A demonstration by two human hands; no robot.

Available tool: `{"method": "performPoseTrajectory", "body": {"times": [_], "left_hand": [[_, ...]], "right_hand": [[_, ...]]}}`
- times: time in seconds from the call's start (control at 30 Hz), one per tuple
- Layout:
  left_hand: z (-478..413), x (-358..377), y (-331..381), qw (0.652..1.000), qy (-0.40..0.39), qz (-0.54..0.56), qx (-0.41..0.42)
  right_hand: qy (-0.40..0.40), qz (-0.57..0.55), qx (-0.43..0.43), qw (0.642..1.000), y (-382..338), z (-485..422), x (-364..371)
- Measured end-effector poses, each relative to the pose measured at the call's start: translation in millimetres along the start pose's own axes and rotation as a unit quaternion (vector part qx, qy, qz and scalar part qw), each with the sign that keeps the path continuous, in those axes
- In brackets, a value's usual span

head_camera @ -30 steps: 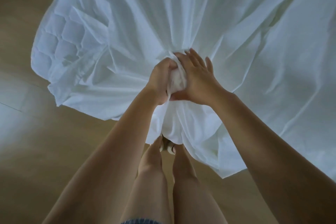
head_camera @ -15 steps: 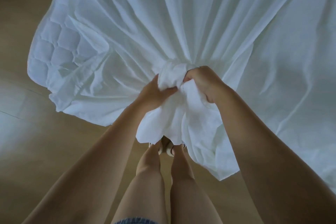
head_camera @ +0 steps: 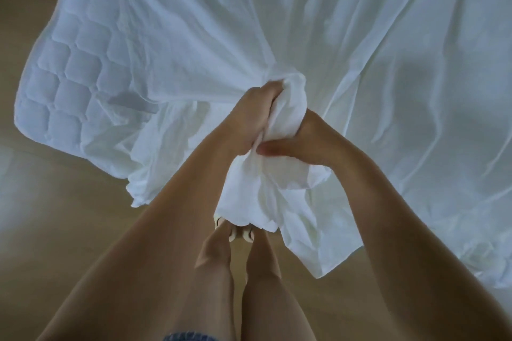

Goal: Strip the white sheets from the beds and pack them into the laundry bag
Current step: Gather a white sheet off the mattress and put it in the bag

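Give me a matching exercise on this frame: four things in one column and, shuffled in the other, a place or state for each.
Things:
1. left hand
2. right hand
3. quilted pad
4. white sheet

Places or states:
a. uncovered at the far left corner
b. grips the bunch, higher in the picture
c. bunched in the middle, spread out behind
d. grips the bunch lower down, thumb across it

Pairs: 1-b, 2-d, 3-a, 4-c
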State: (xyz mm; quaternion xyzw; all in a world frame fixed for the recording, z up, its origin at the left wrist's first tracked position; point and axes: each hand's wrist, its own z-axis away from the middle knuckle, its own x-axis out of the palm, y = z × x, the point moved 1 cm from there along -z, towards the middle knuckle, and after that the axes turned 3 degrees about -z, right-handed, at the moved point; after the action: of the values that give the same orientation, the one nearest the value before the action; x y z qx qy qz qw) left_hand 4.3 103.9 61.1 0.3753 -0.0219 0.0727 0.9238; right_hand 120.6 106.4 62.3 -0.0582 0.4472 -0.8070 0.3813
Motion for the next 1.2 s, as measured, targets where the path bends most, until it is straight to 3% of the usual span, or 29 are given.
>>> {"method": "performPoseTrajectory", "body": {"times": [0.13, 0.23, 0.33, 0.4, 0.43, 0.5, 0.57, 0.67, 0.73, 0.8, 0.87, 0.9, 0.97, 1.03, 1.1, 1.2], "left_hand": [[7.2, -7.6, 10.3, 0.995, 0.041, -0.085, 0.034], [13.6, -16.4, -2.2, 0.972, 0.177, -0.13, 0.088], [20.5, -24.8, -22.2, 0.943, 0.228, -0.211, 0.115], [23.7, -39.6, -36.5, 0.905, 0.257, -0.291, 0.174], [25.1, -48.5, -43.0, 0.891, 0.246, -0.326, 0.199], [23.1, -62.4, -55.3, 0.879, 0.153, -0.394, 0.22], [19.2, -67.7, -62.2, 0.867, 0.051, -0.464, 0.176], [6.1, -64.7, -58.1, 0.856, -0.007, -0.49, 0.163], [-4.4, -62.4, -52.2, 0.854, -0.039, -0.486, 0.18], [-13.0, -63.5, -50.6, 0.866, -0.051, -0.468, 0.169], [-15.9, -65.3, -50.8, 0.889, -0.011, -0.441, 0.125], [-17.5, -67.1, -51.7, 0.904, 0.013, -0.416, 0.1], [-19.2, -70.9, -52.7, 0.949, 0.025, -0.309, 0.061], [-16.6, -73.2, -50.3, 0.985, 0.0, -0.172, 0.032], [-13.3, -73.4, -47.6, 0.991, -0.069, -0.108, -0.029], [-6.2, -71.8, -39.3, 0.982, -0.134, -0.07, -0.114]], "right_hand": [[0.056, -0.075, 0.025, 0.995, -2.2, -6.1, 12.6], [0.025, 0.026, 0.053, 0.998, -13.8, -18.1, 23.2], [0.038, 0.111, 0.081, 0.99, -19.2, -27.7, 31.0], [0.063, 0.115, 0.101, 0.986, -16.6, -30.1, 31.0], [0.072, 0.087, 0.118, 0.987, -16.4, -31.3, 30.7], [0.069, -0.001, 0.167, 0.983, -17.4, -33.0, 28.0], [0.009, -0.07, 0.231, 0.97, -23.8, -31.8, 28.5], [-0.079, -0.259, 0.31, 0.912, -36.3, -29.6, 28.9], [-0.076, -0.355, 0.336, 0.869, -37.8, -30.1, 29.5], [-0.047, -0.2, 0.325, 0.923, -28.8, -28.8, 28.6], [0.06, -0.046, 0.215, 0.974, -23.4, -26.6, 30.9], [0.104, -0.014, 0.156, 0.982, -20.7, -24.3, 32.1], [0.126, 0.08, 0.015, 0.989, -18.7, -15.1, 35.5], [0.057, 0.229, -0.068, 0.969, -11.8, -9.1, 39.0], [0.009, 0.327, -0.069, 0.942, -3.9, -9.4, 40.5], [0.023, 0.295, -0.076, 0.952, -2.1, -16.0, 41.3]]}}
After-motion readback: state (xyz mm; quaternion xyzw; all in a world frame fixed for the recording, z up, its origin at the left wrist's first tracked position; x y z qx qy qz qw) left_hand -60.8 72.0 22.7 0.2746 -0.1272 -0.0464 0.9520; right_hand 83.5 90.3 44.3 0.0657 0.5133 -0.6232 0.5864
